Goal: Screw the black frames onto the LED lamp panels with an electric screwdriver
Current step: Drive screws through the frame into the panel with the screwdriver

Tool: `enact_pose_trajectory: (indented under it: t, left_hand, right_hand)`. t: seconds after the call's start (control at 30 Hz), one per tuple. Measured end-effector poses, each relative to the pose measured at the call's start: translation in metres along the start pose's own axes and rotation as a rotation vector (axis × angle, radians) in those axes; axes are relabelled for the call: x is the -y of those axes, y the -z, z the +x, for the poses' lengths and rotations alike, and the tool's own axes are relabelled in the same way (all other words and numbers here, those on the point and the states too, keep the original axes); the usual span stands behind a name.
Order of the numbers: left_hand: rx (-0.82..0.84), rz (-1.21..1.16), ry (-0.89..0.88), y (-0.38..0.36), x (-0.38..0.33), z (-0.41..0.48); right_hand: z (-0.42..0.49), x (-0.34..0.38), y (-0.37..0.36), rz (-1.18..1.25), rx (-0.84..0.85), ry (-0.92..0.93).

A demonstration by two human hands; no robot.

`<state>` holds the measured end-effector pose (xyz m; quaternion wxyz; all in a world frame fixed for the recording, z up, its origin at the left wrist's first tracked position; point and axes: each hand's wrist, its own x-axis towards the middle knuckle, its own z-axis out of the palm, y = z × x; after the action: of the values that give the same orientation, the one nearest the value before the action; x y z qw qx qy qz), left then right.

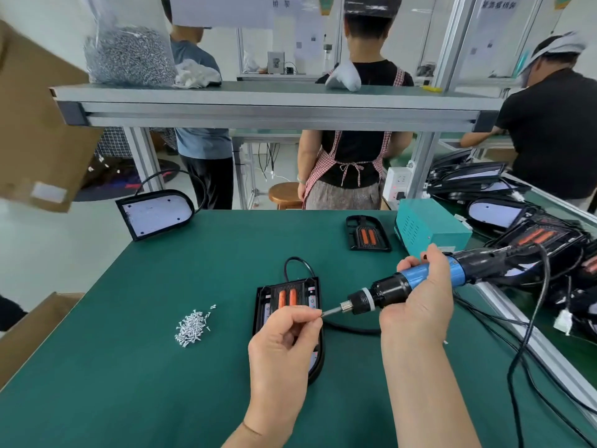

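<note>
An LED lamp panel with its black frame [271, 305] and two orange cells lies on the green mat in front of me, partly hidden under my left hand. My left hand [284, 334] hovers over it and pinches a small screw at the tip of the screwdriver bit. My right hand [420, 299] grips the blue and black electric screwdriver [403, 286], which lies nearly level with its bit pointing left. A loose pile of silver screws [193, 324] sits on the mat to the left.
Another framed panel [368, 234] lies at the back right by a teal power box [429, 227]. A white-faced lamp [155, 213] rests on the mat's back left corner. Stacked lamps and cables [533, 227] fill the right bench. People stand beyond the shelf, which holds a bag of screws [129, 56].
</note>
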<state>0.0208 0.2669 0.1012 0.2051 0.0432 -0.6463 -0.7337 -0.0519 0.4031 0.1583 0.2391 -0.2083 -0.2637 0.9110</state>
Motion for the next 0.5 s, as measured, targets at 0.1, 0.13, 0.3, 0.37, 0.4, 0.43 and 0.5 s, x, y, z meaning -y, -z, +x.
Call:
enact_pose_trajectory:
  t: [0.1, 0.13, 0.3, 0.37, 0.4, 0.43, 0.5]
  left_hand:
    - [0.015, 0.0, 0.007, 0.002, 0.002, 0.0]
    - [0.022, 0.0, 0.004, 0.003, 0.002, 0.001]
    - [0.061, 0.058, -0.011, 0.014, 0.011, 0.008]
    - [0.051, 0.121, -0.023, 0.024, 0.015, 0.012]
    - [0.013, 0.189, -0.033, 0.03, 0.017, 0.016]
    - [-0.049, 0.294, -0.033, 0.038, 0.019, 0.021]
    - [-0.137, 0.559, 0.052, 0.053, 0.024, 0.034]
  right_hand:
    - [0.0, -0.001, -0.002, -0.034, -0.006, -0.002]
    - [0.002, -0.003, -0.001, -0.024, 0.003, 0.003]
    - [0.006, -0.003, -0.009, -0.052, 0.031, 0.038]
    - [0.008, -0.001, -0.012, -0.068, 0.066, 0.055]
    - [0.009, -0.001, -0.014, -0.077, 0.077, 0.076]
    - [0.01, 0.0, -0.016, -0.096, 0.105, 0.098]
    - [0.01, 0.001, -0.019, -0.133, 0.159, 0.135]
